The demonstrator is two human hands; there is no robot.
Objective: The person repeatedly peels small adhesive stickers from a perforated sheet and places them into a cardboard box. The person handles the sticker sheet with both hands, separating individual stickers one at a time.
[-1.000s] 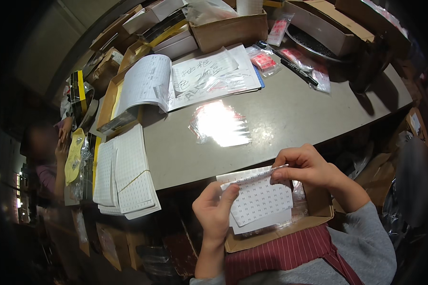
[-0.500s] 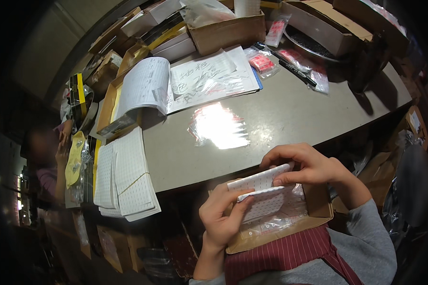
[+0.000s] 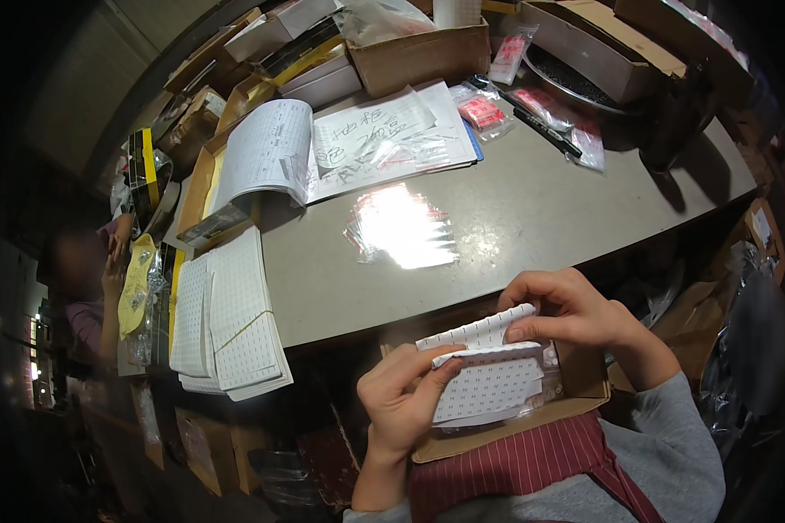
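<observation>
Between my two hands is a folded stack of white label sheets (image 3: 488, 379) printed with rows of small dark marks. My left hand (image 3: 401, 388) pinches its left end between thumb and fingers. At the upper right, my right hand (image 3: 563, 309) grips the raised rear part of the sheets, thumb in front and fingers behind. Under the sheets, an open cardboard box (image 3: 515, 431) rests in front of my striped apron; clear plastic bags in it are partly hidden by the sheets.
On the grey table (image 3: 349, 301) lies a glaring pile of clear bags (image 3: 399, 228). A banded stack of label sheets (image 3: 240, 322) overhangs the left edge. Papers (image 3: 384, 139), a black marker (image 3: 545, 131) and cardboard boxes (image 3: 419, 57) stand farther back. Another person's hand (image 3: 115, 261) is at far left.
The front part of the folded sheets has opened downward, so more of its printed face shows. My right hand has shifted slightly with the rear part.
</observation>
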